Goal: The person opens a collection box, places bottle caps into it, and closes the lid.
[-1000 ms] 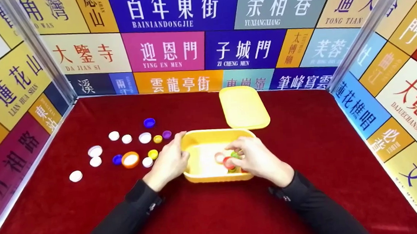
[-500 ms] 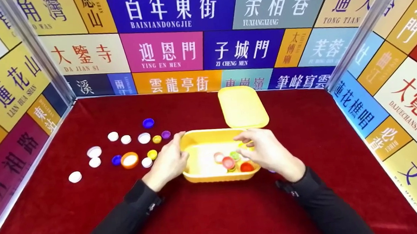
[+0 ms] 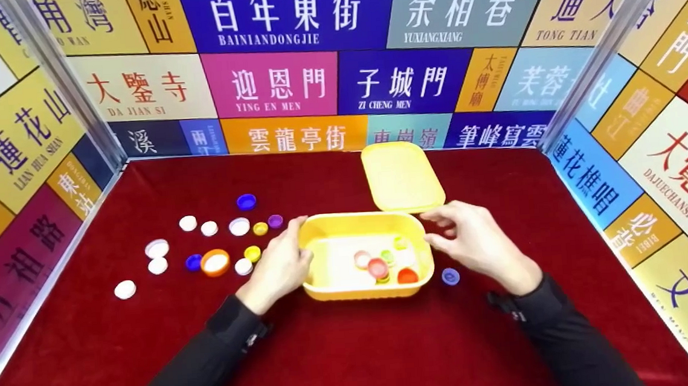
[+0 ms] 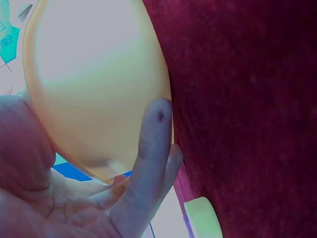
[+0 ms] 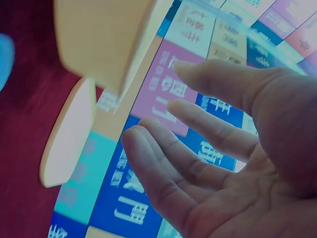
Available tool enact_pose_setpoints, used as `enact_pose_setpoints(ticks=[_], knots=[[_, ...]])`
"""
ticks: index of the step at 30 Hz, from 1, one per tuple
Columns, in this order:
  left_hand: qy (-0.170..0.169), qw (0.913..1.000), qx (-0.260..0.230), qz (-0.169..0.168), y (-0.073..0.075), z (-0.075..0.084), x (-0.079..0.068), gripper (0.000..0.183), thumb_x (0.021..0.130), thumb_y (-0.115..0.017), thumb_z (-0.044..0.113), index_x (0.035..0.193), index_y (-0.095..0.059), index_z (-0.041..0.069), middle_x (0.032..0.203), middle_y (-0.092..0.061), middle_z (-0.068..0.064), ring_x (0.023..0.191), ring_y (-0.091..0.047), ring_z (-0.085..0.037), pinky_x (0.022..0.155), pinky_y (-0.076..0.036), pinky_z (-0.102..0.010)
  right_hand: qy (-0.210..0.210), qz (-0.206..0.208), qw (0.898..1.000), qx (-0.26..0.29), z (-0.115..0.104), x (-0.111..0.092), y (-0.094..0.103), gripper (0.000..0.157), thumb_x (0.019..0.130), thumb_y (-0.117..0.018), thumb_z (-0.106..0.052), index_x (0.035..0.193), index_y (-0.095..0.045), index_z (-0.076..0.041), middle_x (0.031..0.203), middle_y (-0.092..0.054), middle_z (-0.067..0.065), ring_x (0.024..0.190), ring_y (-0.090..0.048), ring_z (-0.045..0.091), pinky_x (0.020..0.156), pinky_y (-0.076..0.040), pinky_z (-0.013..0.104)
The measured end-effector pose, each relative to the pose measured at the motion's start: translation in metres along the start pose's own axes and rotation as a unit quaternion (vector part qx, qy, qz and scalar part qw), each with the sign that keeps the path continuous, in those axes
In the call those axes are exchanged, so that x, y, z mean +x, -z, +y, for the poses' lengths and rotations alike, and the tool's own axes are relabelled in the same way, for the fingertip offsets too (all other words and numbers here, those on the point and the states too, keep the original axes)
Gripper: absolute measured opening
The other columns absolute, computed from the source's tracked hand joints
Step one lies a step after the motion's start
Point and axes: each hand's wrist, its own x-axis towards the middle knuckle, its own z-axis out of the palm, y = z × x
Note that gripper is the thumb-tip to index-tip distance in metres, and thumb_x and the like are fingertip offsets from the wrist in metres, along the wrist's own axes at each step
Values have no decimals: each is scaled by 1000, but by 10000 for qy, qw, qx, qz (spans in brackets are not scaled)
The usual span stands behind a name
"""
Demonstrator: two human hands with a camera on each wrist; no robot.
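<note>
A yellow plastic box (image 3: 363,292) stands on the dark red cloth with several bottle caps inside, among them a red cap (image 3: 408,275) and a pinkish-red cap (image 3: 378,269). My left hand (image 3: 277,271) grips the box's left end, thumb at the rim and fingers along the outer wall; the left wrist view shows a finger (image 4: 153,134) against that wall. My right hand (image 3: 477,241) hovers just past the box's right end, fingers loosely bent. Nothing lies between them in the right wrist view. Below this hand, a blue cap (image 3: 450,276) rests on the cloth.
Behind the box lies its yellow lid (image 3: 403,177). Several loose caps are scattered to the left, including an orange cap (image 3: 215,263), a dark blue cap (image 3: 246,201) and a white cap (image 3: 125,289). Printed panels (image 3: 271,16) wall in the table.
My right hand has let go of the caps, risen out of the box and moved right past its end. The blue cap on the right has come into view. My left hand keeps its hold.
</note>
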Motion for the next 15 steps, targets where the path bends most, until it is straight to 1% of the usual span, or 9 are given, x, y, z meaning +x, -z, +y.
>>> enact_pose_setpoints(ticks=[4, 6, 8, 11, 15], knots=[[54, 10000, 32, -15, -1, 1, 0, 66, 108, -67, 7, 172, -49, 6, 152, -75, -24, 116, -78, -38, 105, -67, -55, -113, -22, 9996, -271, 14, -11, 9, 36, 99, -92, -11, 133, -85, -4, 122, -84, 20, 109, -82, 40, 97, -70, 61], [68, 10000, 44, -17, -1, 1, 1, 66, 109, -67, 8, 172, -49, 6, 153, -74, -24, 115, -78, -39, 104, -67, -55, -178, -96, 9990, -403, 21, -16, 12, 36, 99, -92, -12, 134, -85, -4, 122, -83, 20, 110, -81, 41, 97, -69, 61], [84, 9999, 54, -25, -2, 1, 1, 67, 109, -67, 8, 173, -48, 6, 155, -73, -24, 116, -78, -39, 104, -66, -54, -242, -222, 9982, -510, 28, -22, 13, 38, 99, -92, -12, 135, -84, -4, 121, -82, 20, 111, -80, 41, 98, -69, 60], [126, 9999, 44, -44, -2, 1, 1, 67, 109, -68, 8, 173, -48, 7, 156, -73, -23, 116, -78, -38, 104, -66, -54, -229, -466, 9967, -619, 37, -29, 10, 43, 98, -94, -14, 137, -83, -4, 122, -81, 19, 111, -78, 41, 98, -67, 59], [123, 9999, 45, -30, -2, 1, 1, 67, 109, -67, 8, 173, -48, 6, 157, -72, -23, 116, -78, -39, 104, -66, -54, -27, -839, 9943, -662, 44, -39, 3, 49, 96, -96, -17, 141, -81, -5, 125, -80, 19, 111, -75, 39, 97, -65, 55]])
